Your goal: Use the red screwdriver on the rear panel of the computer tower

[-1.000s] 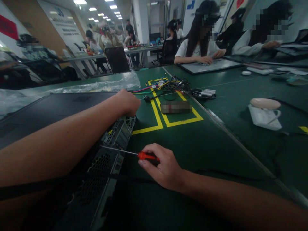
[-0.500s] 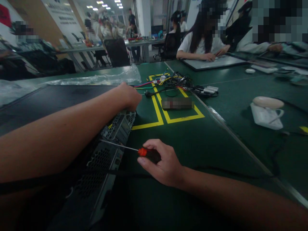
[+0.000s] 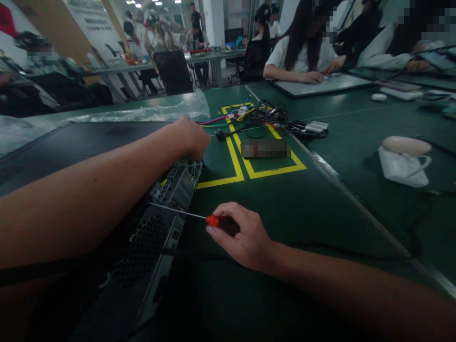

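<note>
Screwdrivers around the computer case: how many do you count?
1: the screwdriver in the right hand, its shaft pointing at the computer case. The left hand could hide another.

Visible quantities at the near table [image 3: 320, 213]: one left hand [image 3: 192, 137], one right hand [image 3: 245, 235], one screwdriver [image 3: 213, 220], one computer case [image 3: 89, 140], one black plug [image 3: 220, 135], one plastic sheet [image 3: 171, 108], two yellow outlines [image 3: 278, 170], one blurred block [image 3: 265, 148], one beige oval [image 3: 406, 145], one white holder [image 3: 402, 166], one small white oval [image 3: 378, 97], one white-topped panel [image 3: 331, 84].

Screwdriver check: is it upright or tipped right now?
The screwdriver is tipped, close to level: its shaft runs sideways from the right hand to the vented metal case. Cannot tell whether its tip is seated.
</note>
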